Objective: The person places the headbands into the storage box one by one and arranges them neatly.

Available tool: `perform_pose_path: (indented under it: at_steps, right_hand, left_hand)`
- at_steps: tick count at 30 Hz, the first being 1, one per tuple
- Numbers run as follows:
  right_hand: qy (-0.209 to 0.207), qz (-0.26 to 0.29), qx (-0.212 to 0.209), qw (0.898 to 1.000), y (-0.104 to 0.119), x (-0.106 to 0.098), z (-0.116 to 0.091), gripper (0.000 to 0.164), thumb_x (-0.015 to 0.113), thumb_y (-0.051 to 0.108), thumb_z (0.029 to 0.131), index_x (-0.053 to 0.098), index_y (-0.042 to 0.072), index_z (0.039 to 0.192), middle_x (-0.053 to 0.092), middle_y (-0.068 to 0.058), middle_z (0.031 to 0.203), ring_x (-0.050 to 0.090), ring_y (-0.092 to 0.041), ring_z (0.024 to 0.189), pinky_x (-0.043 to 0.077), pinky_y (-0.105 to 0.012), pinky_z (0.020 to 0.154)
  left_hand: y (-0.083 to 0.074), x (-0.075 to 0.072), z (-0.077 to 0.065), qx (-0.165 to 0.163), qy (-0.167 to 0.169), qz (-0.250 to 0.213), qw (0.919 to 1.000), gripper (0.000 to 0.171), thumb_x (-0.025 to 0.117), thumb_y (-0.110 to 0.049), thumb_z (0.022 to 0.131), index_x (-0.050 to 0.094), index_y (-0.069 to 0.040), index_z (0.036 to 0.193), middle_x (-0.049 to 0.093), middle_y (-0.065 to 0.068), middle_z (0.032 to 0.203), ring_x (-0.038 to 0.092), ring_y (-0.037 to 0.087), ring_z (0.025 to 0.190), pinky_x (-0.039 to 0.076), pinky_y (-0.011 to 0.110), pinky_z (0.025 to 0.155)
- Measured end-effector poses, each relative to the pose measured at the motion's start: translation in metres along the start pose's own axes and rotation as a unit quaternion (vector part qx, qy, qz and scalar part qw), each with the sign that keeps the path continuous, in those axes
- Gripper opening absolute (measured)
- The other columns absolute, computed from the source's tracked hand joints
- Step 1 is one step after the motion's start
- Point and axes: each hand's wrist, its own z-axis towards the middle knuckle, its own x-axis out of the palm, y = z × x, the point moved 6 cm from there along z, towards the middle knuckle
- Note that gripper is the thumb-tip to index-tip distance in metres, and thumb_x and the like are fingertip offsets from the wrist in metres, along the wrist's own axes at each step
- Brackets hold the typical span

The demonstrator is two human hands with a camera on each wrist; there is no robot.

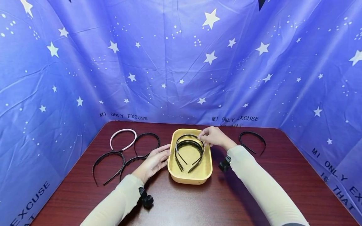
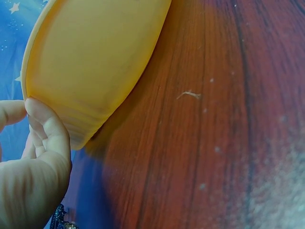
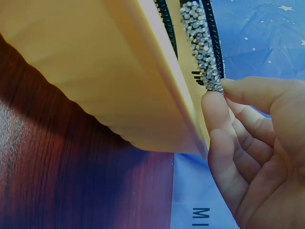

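A yellow plastic tub [image 1: 190,180] stands on the table, with black toothed headbands lying nested inside it. My left hand [image 1: 155,160] is at the tub's left side; in the left wrist view thumb and forefinger pinch its rim [image 2: 25,71]. Over the far right corner, my right hand [image 1: 215,137] pinches a headband [image 3: 202,47] covered in silvery rhinestones between thumb and forefinger. Its arch lies within the tub, close to another black headband [image 1: 192,142]. The right hand's other fingers curl loosely beside the tub wall.
Left of the tub lie a pale pink headband [image 1: 124,130] and black headbands [image 1: 108,153], one partly covered by my left hand. Another black headband [image 1: 255,133] rests at the far right. A blue starry curtain [image 1: 181,62] hangs behind the dark red table [image 1: 181,207].
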Motion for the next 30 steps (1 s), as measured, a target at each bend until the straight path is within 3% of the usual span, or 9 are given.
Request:
perform_pose_path:
  at_steps: [11,30]
  right_hand:
    - [-0.003,-0.015,0.007,1.000,-0.003,0.005,0.005,0.013,0.072,0.020,0.092,0.076,0.008,0.096,0.069,-0.003,0.068,0.062,-0.012,0.056,0.051,-0.027,0.049]
    - [0.001,-0.061,0.022,0.998,-0.003,0.010,0.011,0.011,0.069,0.016,0.091,0.079,0.011,0.094,0.066,-0.006,0.071,0.049,-0.008,0.049,0.045,-0.023,0.049]
  left_hand:
    - [0.000,0.001,0.000,0.000,0.004,-0.003,1.0000,0.055,0.055,-0.001,0.099,0.037,0.002,0.151,0.063,0.010,0.120,0.061,0.017,0.107,0.052,0.031,0.090]
    - [0.001,-0.001,0.002,0.004,-0.001,-0.012,0.9999,0.055,0.054,0.001,0.098,0.037,0.002,0.150,0.065,0.007,0.116,0.062,0.016,0.103,0.052,0.031,0.088]
